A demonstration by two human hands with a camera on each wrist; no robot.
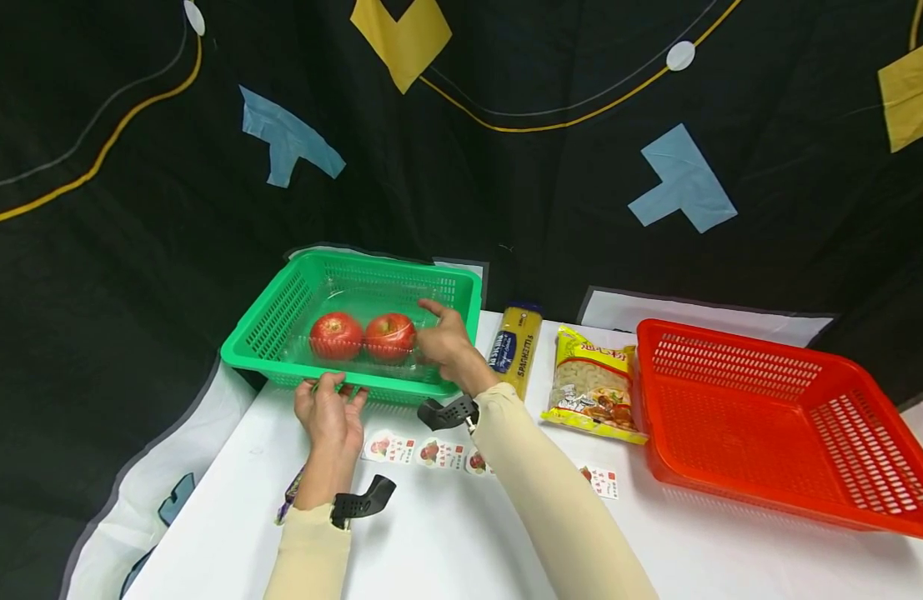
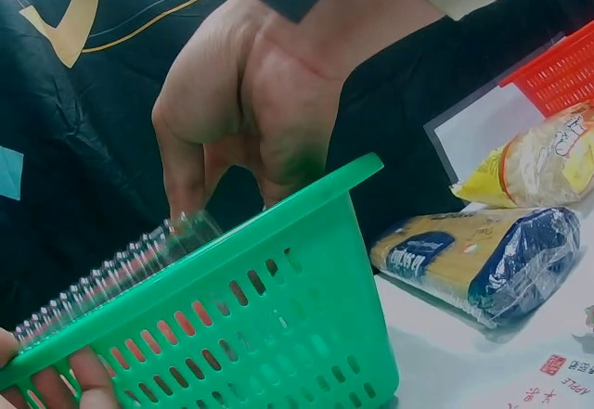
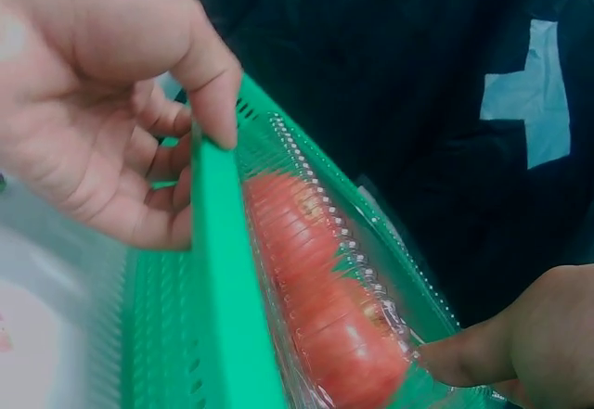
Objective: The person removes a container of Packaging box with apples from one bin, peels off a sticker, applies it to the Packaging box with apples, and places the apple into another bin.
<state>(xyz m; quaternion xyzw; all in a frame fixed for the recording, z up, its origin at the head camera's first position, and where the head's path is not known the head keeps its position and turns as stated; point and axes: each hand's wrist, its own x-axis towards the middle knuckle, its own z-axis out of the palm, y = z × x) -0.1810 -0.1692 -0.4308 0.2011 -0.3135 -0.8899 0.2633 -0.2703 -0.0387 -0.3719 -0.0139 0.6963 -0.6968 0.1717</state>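
A clear plastic box (image 3: pixel 362 270) with two red apples (image 1: pixel 337 336) lies inside the green basket (image 1: pixel 273 312). My left hand (image 1: pixel 330 417) holds the basket's front rim, its thumb over the top edge and the fingers against the outer wall, as the right wrist view shows (image 3: pixel 121 103). Reaching into the basket's right end, my right hand (image 1: pixel 449 343) grips the right edge of the box, with the index finger stretched out over it. From the left wrist view, the ridged edge of the box (image 2: pixel 116 274) stands above the basket rim, and my right fingertips are hidden behind that rim.
To the right lie a spaghetti pack (image 1: pixel 517 346) and a yellow noodle bag (image 1: pixel 594 383). A red basket (image 1: pixel 731 417) stands at the far right. Several paper labels with fruit pictures (image 1: pixel 438 454) lie in front of the green basket. A dark curtain hangs behind.
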